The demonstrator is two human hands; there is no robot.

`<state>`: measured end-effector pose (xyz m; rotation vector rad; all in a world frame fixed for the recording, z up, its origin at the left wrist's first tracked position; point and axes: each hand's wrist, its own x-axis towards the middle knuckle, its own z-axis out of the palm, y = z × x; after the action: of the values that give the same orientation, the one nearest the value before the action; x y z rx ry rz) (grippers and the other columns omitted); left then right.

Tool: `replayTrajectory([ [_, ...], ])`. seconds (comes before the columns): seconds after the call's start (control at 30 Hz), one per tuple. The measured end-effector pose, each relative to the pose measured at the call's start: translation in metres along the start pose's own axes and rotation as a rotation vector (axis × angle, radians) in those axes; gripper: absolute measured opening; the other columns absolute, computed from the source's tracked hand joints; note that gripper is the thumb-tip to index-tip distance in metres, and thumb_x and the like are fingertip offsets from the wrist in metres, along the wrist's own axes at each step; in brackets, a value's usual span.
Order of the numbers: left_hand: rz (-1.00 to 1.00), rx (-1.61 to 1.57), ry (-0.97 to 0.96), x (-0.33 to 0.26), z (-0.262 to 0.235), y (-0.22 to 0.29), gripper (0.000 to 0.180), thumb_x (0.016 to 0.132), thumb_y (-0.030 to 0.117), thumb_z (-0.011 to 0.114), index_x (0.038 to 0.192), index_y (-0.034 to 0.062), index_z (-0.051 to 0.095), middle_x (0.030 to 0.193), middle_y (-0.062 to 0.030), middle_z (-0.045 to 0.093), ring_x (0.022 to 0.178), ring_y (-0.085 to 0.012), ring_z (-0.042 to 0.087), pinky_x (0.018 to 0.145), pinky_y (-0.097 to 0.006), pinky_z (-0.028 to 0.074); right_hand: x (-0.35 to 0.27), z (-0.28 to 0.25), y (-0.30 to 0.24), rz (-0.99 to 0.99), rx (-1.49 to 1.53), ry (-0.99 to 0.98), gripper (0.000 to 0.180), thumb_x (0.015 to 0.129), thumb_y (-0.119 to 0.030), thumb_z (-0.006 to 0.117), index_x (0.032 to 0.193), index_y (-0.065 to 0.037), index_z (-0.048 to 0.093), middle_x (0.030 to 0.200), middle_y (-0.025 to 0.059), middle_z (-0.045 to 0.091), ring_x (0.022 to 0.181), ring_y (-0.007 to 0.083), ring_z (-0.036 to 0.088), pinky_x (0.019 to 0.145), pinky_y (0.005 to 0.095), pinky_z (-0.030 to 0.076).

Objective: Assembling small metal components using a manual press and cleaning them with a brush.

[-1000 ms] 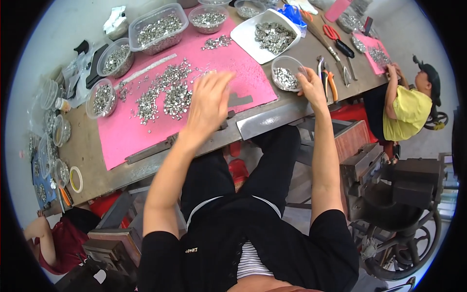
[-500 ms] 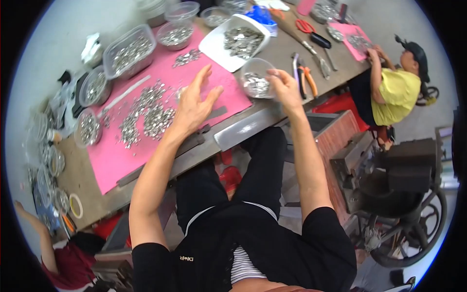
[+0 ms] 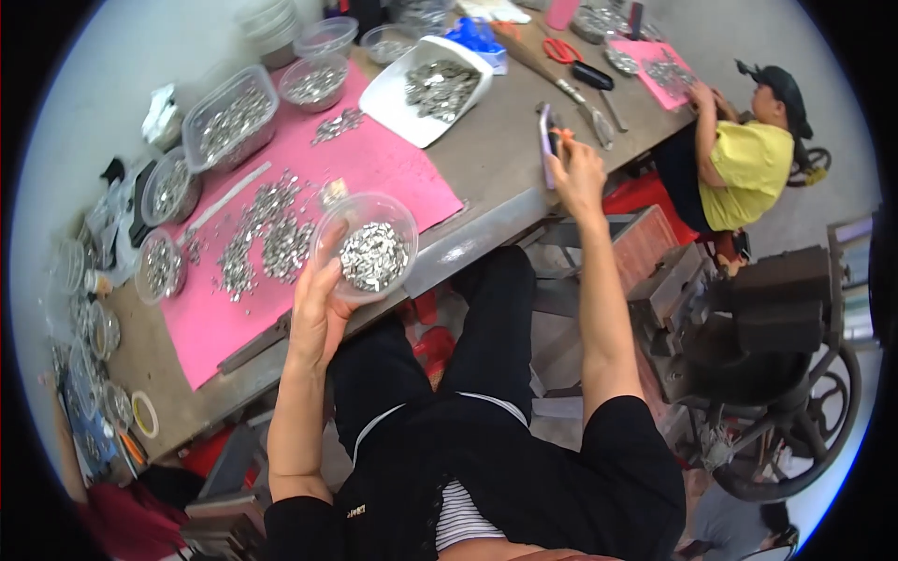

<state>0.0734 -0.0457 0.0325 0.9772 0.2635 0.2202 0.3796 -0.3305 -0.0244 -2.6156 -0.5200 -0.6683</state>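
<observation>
Left hand (image 3: 320, 309) pinching tub (image 3: 376, 209) of silver bits (image 3: 374, 259), right hand (image 3: 579, 176) at pliers (image 3: 561, 139), finger grip unclear; white tray (image 3: 391, 105) of pieces (image 3: 441, 91)

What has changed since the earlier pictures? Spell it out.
The round clear plastic tub of silver metal pieces moved left and closer in, out of the right hand and into the left hand. The right hand let go of it and is now at the orange-handled pliers; whether it grips them is unclear. The white plastic tray and pink rectangular mat stayed put.
</observation>
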Motion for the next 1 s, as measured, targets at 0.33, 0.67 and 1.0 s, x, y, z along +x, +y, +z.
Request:
replayTrajectory([
  [0.33, 0.075, -0.002, 0.151, -0.07, -0.059, -0.022, 0.081, 0.095, 0.051, 0.058, 0.151, -0.0037, 0.036, 0.149, -0.0196, 0.046, 0.136, -0.0283, 0.048, 0.114, -0.042, 0.04, 0.03, 0.021, 0.029, -0.179, -0.049, 0.191, 0.024, 0.092, -0.022, 0.066, 0.108, -0.004, 0.069, 0.108, 0.0158, 0.065, 0.101, 0.0351, 0.062, 0.087, 0.0461, 0.049],
  [0.67, 0.106, 0.094, 0.13, -0.069, -0.079, -0.051, 0.075, 0.094, 0.044, 0.059, 0.147, -0.0067, 0.041, 0.148, -0.0167, 0.047, 0.142, -0.0245, 0.041, 0.12, -0.038, 0.025, 0.016, 0.03, -0.008, 0.024, 0.13, -0.034, 0.035, 0.087, -0.013, 0.064, 0.12, -0.001, 0.066, 0.098, 0.0216, 0.062, 0.088, 0.0369, 0.063, 0.081, 0.0464, 0.051],
  [1.0, 0.126, 0.115, 0.095, -0.071, -0.063, -0.041, 0.063, 0.099, 0.033, 0.061, 0.147, -0.0024, 0.042, 0.143, -0.0122, 0.051, 0.134, -0.0188, 0.047, 0.114, -0.035, 0.035, -0.074, -0.022, -0.163, -0.285, 0.476, -0.25, 0.036, 0.092, -0.005, 0.062, 0.128, -0.008, 0.062, 0.101, 0.0178, 0.064, 0.085, 0.0382, 0.065, 0.073, 0.0436, 0.051],
])
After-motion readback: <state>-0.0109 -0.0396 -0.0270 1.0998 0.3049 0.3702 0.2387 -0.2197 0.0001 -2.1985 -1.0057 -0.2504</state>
